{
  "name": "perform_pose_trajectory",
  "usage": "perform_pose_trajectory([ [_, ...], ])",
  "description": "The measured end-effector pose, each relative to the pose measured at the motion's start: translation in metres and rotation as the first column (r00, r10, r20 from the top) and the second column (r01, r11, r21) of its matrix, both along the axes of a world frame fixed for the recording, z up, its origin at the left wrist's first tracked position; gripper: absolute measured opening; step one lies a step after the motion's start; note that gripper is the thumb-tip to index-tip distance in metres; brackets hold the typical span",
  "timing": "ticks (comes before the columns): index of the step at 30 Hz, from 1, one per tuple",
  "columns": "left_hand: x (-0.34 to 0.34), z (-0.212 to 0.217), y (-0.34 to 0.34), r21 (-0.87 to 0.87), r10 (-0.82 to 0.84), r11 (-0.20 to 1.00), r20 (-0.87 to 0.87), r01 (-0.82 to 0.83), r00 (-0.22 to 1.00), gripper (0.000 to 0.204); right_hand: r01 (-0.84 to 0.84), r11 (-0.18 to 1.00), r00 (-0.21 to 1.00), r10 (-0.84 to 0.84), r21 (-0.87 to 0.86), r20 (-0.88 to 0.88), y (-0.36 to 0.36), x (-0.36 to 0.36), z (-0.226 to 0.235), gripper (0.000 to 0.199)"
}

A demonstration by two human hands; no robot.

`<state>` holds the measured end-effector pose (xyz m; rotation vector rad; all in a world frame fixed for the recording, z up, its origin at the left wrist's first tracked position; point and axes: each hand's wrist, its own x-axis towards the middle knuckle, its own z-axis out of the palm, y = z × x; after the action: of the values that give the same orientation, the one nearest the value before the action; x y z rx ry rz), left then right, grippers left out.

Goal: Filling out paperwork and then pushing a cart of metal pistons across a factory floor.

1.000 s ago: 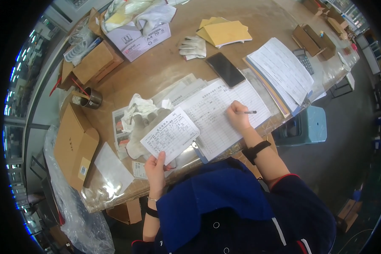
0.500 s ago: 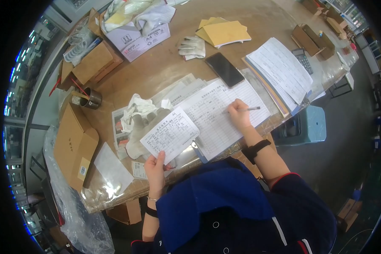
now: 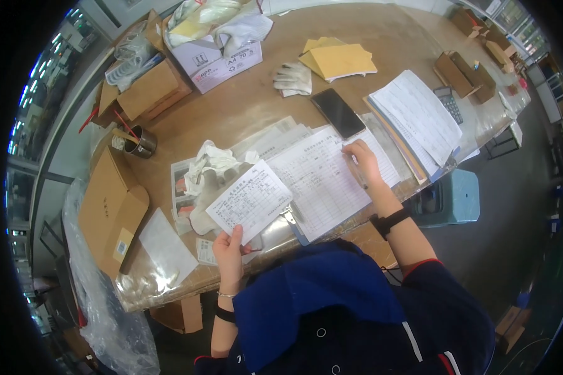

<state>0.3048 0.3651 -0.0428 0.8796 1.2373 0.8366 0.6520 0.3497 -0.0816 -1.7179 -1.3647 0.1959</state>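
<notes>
Though sideways before, pen now diagonal

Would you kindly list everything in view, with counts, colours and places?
table: 1, brown, centre
slip: 1, white, front centre
form: 1, white, right of slip
clipboard: 1, blue, under form
pen: 1, greyish, over form
phone: 1, black, beyond form
paper stack: 1, white, right
calculator: 1, grey, beside stack
booklets: several, yellow, far centre
glove: at least 1, whitish, beside booklets
glove pile: uncountable, whitish, beyond slip
sheet: 1, white, front left
stuffed carton: 1, white, far left
cartons: several, brown, left and right
cup: 1, dark, left
stool: 1, blue, floor right
plastic sheeting: 1, clear, lower left
left hand: 1, bare, holding slip
right hand: 1, bare, holding pen
</notes>
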Motion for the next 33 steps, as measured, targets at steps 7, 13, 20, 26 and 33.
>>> perform_pose_trajectory([
  [7,0.000,0.003,0.000,0.004,0.002,1.000,0.006,-0.002,1.000,0.022,0.102,0.961,0.910,0.014,-0.257,0.415,0.011,0.000,0.029,0.032],
  [13,-0.010,0.000,-0.005,0.050,0.105,0.993,0.003,-0.105,0.994,0.020,-0.107,0.882,0.993,0.121,-0.459,0.001,-0.032,-0.041,0.041,0.027],
  [20,-0.012,0.000,-0.006,0.054,0.116,0.992,-0.005,-0.116,0.993,0.022,-0.677,0.546,0.735,0.525,-0.493,-0.429,-0.101,-0.113,0.039,0.023],
  [26,-0.005,0.006,-0.008,0.093,0.093,0.991,-0.014,-0.091,0.996,0.021,-0.688,0.504,0.721,0.561,-0.522,-0.408,-0.114,-0.094,0.049,0.022],
  [33,-0.002,0.017,-0.026,0.125,0.162,0.980,-0.061,-0.154,0.985,0.020,-0.863,0.354,0.504,0.660,-0.361,-0.557,-0.138,-0.090,0.026,0.024],
])
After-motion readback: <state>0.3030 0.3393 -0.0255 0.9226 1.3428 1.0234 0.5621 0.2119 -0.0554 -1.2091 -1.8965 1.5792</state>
